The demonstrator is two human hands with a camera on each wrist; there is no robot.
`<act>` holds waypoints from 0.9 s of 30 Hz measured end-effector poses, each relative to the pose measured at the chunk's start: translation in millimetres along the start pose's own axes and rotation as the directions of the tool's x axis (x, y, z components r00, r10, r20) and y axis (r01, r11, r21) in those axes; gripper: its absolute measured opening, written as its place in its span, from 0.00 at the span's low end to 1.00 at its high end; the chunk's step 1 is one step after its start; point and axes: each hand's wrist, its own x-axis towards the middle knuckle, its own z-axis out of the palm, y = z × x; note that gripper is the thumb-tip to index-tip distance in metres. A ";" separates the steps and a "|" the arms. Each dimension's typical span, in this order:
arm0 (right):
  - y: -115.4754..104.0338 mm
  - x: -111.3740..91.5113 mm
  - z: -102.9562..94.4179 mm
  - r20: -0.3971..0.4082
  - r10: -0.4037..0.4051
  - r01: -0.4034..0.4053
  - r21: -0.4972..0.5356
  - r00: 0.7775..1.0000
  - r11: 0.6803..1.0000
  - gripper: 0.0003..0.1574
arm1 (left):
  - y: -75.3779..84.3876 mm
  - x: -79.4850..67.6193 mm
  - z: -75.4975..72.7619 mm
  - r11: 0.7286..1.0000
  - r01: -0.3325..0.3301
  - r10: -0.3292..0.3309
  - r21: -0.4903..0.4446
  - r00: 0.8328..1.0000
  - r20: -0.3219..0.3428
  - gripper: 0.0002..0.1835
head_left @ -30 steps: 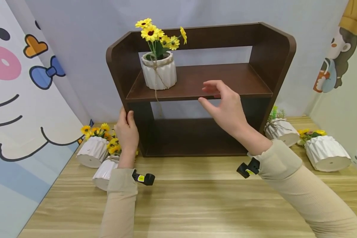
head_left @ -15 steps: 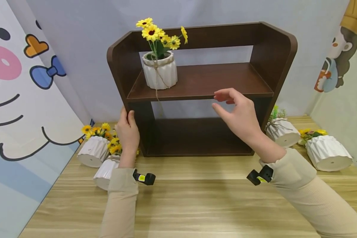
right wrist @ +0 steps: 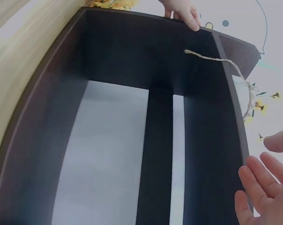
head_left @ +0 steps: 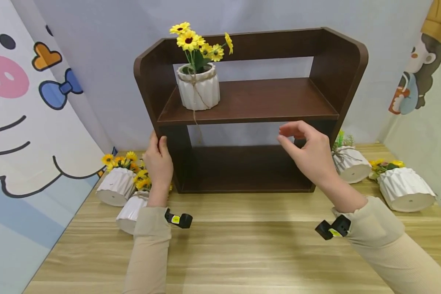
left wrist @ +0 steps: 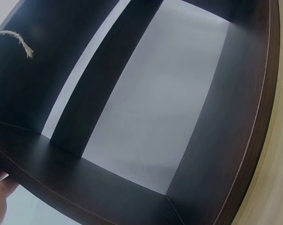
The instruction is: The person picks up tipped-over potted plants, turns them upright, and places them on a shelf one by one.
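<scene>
A dark brown two-tier shelf (head_left: pixel 250 185) stands upright on the table. My left hand (head_left: pixel 159 163) holds its left side panel, thumb at the front edge and fingers on the outer face, partly hidden. In front of the shelf's lower right opening hovers my right hand (head_left: pixel 310 153); its fingers are loosely curved, with nothing in them and a gap to the thumb. On the upper board, at the left, sits a white ribbed flowerpot (head_left: pixel 198 90) with yellow flowers (head_left: pixel 188 40). Twine (right wrist: pixel 221 59) tied around this pot dangles over the board's front edge.
Two white pots of yellow and orange flowers, one farther back (head_left: pixel 115 188) and one nearer (head_left: pixel 128 214), lie tipped left of the shelf. On the right are a tipped pot with greenery (head_left: pixel 350 165) and a faceted white pot (head_left: pixel 406 190). Wood-grain table (head_left: pixel 242 245) extends in front.
My right hand has moved right and down, away from the upper board and the standing pot. My left hand keeps its place on the side panel; the shelf and pots stay put.
</scene>
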 end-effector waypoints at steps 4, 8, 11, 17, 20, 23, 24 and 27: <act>7.3 -9.1 -5.9 0.011 0.025 -0.024 -0.013 1.000 1.000 0.12 | -0.8 0.7 -1.1 1.000 0.000 0.000 0.003 1.000 0.009 0.21; 15.5 -19.7 -12.5 0.034 0.070 -0.069 -0.036 0.997 0.997 0.12 | -2.1 -0.8 -2.7 1.000 0.001 -0.001 0.012 1.000 -0.006 0.18; 21.0 -24.6 -18.4 0.038 0.091 -0.088 -0.060 0.995 0.994 0.13 | -1.5 -0.2 -1.6 1.000 -0.011 0.011 0.005 1.000 -0.003 0.18; 32.6 -34.4 -28.5 0.030 0.131 -0.127 -0.099 0.991 0.987 0.12 | -2.6 -0.2 1.4 1.000 -0.028 0.028 0.011 1.000 -0.001 0.19; 38.3 -38.2 -32.1 0.037 0.157 -0.152 -0.106 0.987 0.983 0.13 | -3.7 -0.7 0.9 1.000 -0.029 0.029 0.012 1.000 -0.006 0.20; 42.6 -40.7 -36.2 0.049 0.174 -0.167 -0.121 0.984 0.978 0.15 | -3.9 -1.1 0.1 1.000 -0.028 0.028 0.007 1.000 -0.009 0.21; 43.7 -41.5 -37.9 0.053 0.176 -0.168 -0.127 0.983 0.978 0.15 | -4.2 -0.9 0.2 1.000 -0.027 0.027 0.006 1.000 -0.009 0.21; 47.5 -44.7 -42.9 0.041 0.180 -0.172 -0.156 0.983 0.973 0.15 | -3.9 -0.6 0.2 0.999 -0.031 0.031 0.008 0.999 -0.006 0.20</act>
